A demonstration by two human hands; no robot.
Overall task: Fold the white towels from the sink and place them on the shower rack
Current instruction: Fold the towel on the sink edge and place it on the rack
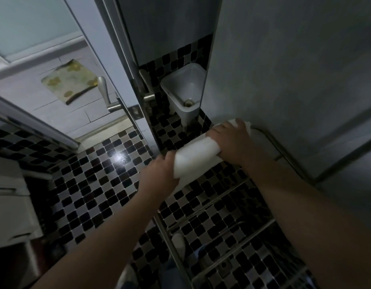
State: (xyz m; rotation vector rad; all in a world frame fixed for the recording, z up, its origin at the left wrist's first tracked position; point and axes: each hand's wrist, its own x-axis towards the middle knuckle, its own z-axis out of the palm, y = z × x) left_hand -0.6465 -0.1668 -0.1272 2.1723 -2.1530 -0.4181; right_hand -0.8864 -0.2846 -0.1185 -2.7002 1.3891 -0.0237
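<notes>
From the head camera, looking down into a dim bathroom, a person is holding a folded white towel (196,155) just right of centre, with both bare forearms reaching in from 6 o'clock. The left hand (159,176) is gripping the towel's 7 o'clock end, fingers curled round it. The right hand (232,140) is lying over its 1 o'clock end, fingers wrapping over the cloth. The towel is sitting over the far corner of a metal shower rack (270,138), whose bars are running toward 5 o'clock; whether the towel is touching the rack cannot be told. A black-and-white checkered floor (93,184) is showing below. At 12 o'clock a small white bin (184,90) is standing in the corner, and at 10 o'clock a door handle (105,94) is catching the light.
</notes>
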